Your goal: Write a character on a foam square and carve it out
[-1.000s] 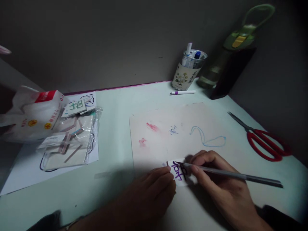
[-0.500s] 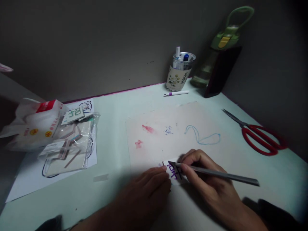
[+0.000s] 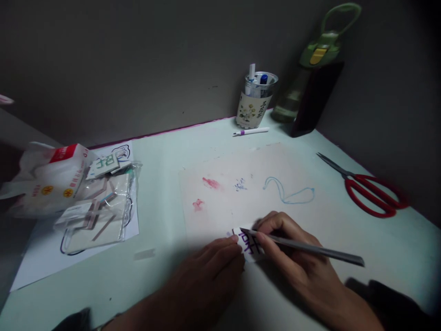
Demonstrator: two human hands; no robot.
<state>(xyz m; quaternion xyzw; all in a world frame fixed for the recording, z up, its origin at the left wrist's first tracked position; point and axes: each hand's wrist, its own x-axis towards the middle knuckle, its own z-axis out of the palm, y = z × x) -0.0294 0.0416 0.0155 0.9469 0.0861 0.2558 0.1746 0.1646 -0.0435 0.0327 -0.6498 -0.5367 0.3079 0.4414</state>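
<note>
A small white block (image 3: 255,253), marked with purple character strokes, lies on the paper sheet (image 3: 220,216) in front of me. My left hand (image 3: 215,262) presses its fingers, held together, on the block's left side and covers part of it. My right hand (image 3: 296,257) is closed in a pen grip around a slim grey pen-shaped craft knife (image 3: 317,248). The knife's tip is at the block's upper left, touching or just over the purple strokes. Its long end slants away to the right.
Red-handled scissors (image 3: 370,195) lie at the right. A cup of markers (image 3: 253,108), a white marker (image 3: 253,131), a green bottle (image 3: 287,99) and a dark phone-like slab (image 3: 317,101) are at the back. Plastic bags (image 3: 113,193) and a drawing (image 3: 37,257) lie left.
The knife's tip has shifted slightly left and up on the block, along with my right hand. My left hand stays pressed in place; the view has tilted a little.
</note>
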